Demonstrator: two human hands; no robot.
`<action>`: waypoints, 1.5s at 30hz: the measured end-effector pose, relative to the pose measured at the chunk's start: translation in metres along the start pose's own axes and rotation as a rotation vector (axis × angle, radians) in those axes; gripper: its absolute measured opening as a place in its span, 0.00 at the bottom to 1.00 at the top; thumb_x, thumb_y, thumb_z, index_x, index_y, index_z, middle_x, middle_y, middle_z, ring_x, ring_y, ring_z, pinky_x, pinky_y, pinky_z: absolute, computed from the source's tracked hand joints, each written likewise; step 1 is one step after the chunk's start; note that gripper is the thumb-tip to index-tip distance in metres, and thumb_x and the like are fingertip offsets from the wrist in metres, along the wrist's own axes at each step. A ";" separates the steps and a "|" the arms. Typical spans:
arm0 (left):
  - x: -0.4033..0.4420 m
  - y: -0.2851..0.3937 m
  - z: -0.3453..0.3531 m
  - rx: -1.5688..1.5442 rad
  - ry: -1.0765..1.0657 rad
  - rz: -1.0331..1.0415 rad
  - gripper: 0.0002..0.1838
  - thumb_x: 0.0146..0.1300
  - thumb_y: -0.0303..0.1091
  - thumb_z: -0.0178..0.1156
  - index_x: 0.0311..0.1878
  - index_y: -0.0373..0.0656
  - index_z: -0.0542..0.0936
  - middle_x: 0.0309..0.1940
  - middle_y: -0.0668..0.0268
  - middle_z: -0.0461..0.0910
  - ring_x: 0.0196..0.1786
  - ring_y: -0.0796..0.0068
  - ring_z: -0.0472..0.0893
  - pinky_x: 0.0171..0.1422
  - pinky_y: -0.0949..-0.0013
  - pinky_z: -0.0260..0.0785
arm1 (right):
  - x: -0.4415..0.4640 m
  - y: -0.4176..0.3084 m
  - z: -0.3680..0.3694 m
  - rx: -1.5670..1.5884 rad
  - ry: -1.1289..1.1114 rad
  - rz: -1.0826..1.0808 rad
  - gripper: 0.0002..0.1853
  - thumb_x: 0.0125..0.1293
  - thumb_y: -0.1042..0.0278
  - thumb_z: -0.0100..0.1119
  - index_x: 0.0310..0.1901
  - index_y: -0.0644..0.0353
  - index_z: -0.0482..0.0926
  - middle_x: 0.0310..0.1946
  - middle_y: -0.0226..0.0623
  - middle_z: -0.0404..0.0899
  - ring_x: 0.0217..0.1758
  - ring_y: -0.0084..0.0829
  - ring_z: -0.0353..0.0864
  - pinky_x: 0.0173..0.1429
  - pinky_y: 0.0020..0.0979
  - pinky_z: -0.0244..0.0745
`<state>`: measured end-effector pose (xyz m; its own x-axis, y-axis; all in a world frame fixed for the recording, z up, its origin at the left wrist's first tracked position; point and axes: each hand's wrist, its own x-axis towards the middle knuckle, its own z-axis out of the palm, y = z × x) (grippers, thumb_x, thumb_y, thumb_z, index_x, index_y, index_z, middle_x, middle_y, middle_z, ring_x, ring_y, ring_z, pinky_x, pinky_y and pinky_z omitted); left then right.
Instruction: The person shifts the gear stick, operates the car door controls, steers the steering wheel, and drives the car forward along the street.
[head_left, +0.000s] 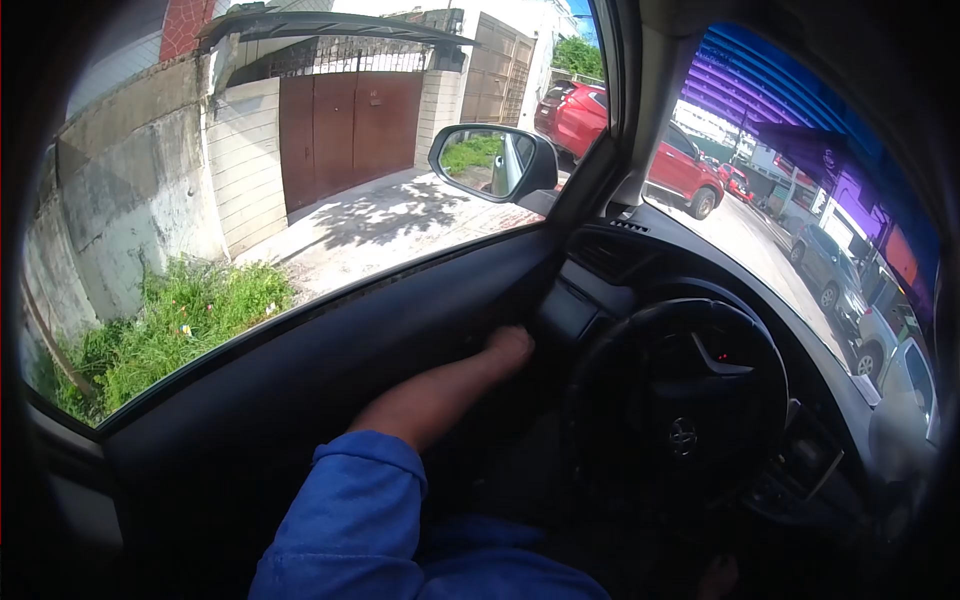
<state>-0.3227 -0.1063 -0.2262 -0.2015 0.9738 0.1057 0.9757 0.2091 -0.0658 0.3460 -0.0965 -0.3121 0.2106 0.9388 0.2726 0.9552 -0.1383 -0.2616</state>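
Note:
My left arm in a rolled blue sleeve (pixel 350 500) stretches forward along the dark inside of the car door (pixel 300 390). At its end my left hand (pixel 512 345) looks curled, close to the door's front end and left of the steering wheel (pixel 683 395). Shadow hides its fingertips and whatever they may hold. Low in the frame a dim patch of skin, seemingly my right hand (pixel 718 577), shows below the wheel. Its fingers cannot be made out. The wheel carries a round emblem (pixel 683 437), and small red lights glow on the instrument panel behind it.
The side mirror (pixel 490 162) stands outside the door window. Beyond are a concrete wall (pixel 130 190), grass (pixel 190 320) and a brown gate (pixel 350 130). Through the windshield, a red car (pixel 685 170) and grey vehicles (pixel 828 262) line the road.

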 end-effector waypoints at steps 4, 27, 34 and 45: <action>-0.002 0.001 -0.001 0.028 0.018 0.026 0.12 0.63 0.29 0.60 0.48 0.39 0.85 0.50 0.50 0.84 0.54 0.49 0.86 0.56 0.50 0.81 | 0.025 0.055 0.056 -0.017 0.123 -0.049 0.22 0.73 0.56 0.57 0.56 0.66 0.82 0.56 0.56 0.83 0.60 0.58 0.79 0.64 0.51 0.74; 0.038 -0.050 0.057 0.255 0.124 -0.037 0.06 0.64 0.32 0.62 0.40 0.44 0.86 0.42 0.54 0.87 0.46 0.55 0.90 0.47 0.57 0.85 | 0.002 -0.001 0.002 0.153 0.002 0.180 0.17 0.66 0.48 0.60 0.46 0.52 0.86 0.43 0.53 0.87 0.50 0.57 0.87 0.56 0.56 0.82; 0.035 -0.048 0.053 0.314 0.159 -0.015 0.06 0.63 0.34 0.62 0.36 0.48 0.87 0.37 0.58 0.89 0.42 0.58 0.91 0.45 0.57 0.84 | 0.002 0.001 0.002 0.154 -0.006 0.174 0.18 0.67 0.48 0.60 0.48 0.51 0.85 0.44 0.53 0.87 0.51 0.58 0.87 0.56 0.57 0.82; 0.037 -0.053 0.058 0.253 0.204 0.016 0.12 0.67 0.36 0.55 0.34 0.46 0.86 0.35 0.55 0.88 0.39 0.53 0.90 0.44 0.54 0.83 | 0.003 0.001 0.006 0.143 -0.010 0.181 0.17 0.67 0.48 0.60 0.48 0.50 0.85 0.46 0.53 0.86 0.53 0.58 0.86 0.57 0.57 0.81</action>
<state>-0.3868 -0.0761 -0.2767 -0.1398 0.9443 0.2979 0.9209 0.2345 -0.3113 0.3466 -0.0923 -0.3173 0.3727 0.9061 0.2002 0.8627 -0.2589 -0.4345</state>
